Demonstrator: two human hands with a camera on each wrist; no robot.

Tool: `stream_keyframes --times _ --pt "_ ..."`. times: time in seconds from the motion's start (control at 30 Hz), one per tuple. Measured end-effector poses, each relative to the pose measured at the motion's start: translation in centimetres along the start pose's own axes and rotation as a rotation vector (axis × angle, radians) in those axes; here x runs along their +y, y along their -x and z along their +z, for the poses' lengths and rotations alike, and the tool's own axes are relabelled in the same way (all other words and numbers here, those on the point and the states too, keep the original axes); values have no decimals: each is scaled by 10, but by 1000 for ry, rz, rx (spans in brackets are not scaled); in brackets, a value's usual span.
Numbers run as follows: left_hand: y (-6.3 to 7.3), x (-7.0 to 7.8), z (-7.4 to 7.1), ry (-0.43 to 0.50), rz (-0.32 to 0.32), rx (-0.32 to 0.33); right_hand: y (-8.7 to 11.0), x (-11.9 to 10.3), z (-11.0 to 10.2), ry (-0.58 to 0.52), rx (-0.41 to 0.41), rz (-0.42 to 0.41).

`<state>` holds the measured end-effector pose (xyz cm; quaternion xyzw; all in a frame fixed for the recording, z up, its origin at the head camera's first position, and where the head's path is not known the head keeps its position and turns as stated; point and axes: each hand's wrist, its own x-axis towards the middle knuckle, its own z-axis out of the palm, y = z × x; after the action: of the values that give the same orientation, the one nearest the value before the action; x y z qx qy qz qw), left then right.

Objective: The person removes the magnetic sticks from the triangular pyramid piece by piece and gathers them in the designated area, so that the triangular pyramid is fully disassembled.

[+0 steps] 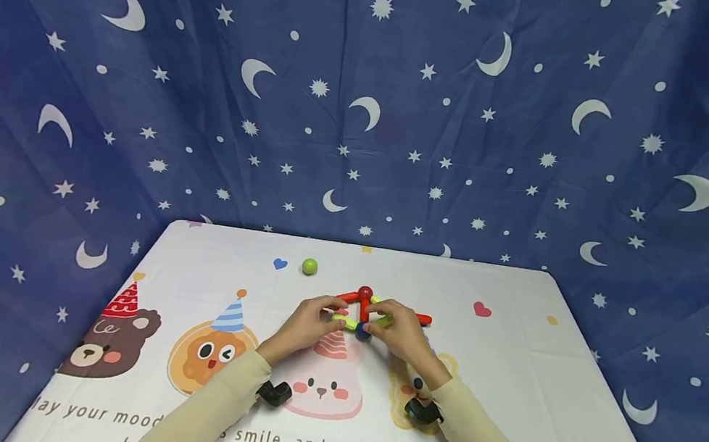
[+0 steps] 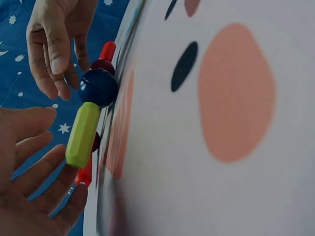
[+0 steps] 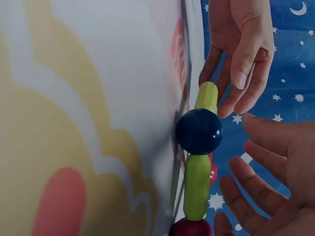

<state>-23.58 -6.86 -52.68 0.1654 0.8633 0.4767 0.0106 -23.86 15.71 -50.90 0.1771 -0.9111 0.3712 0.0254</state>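
Observation:
A figure of rods and balls lies on the table between the two hands. Its dark blue ball [image 3: 199,131] joins two yellow-green rods, one toward each hand, and a red rod [image 1: 364,311] runs from it back to a red ball [image 1: 364,292]. My left hand [image 1: 307,326] is beside the left yellow-green rod [image 2: 82,135], fingers spread and fingertips right at its outer end. My right hand [image 1: 406,335] hovers by the right yellow-green rod [image 3: 197,188], its fingers loosely bent and apart from it in the right wrist view. A dark red ball [image 3: 192,228] ends that rod.
A lime green ball [image 1: 310,266] lies alone toward the back of the table. Another red rod [image 1: 424,320] pokes out past the right hand. The white tablecloth [image 1: 493,383] carries printed animals and lettering; a blue star-patterned curtain [image 1: 410,81] hangs behind.

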Motion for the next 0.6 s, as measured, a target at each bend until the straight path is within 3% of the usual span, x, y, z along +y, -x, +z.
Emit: stream_keyframes --times 0.3,0.6 --pt "-5 -7 3 -23 -12 -99 3 6 5 49 -18 37" --pt "-12 -12 5 -69 -7 -133 2 10 9 62 -10 14"
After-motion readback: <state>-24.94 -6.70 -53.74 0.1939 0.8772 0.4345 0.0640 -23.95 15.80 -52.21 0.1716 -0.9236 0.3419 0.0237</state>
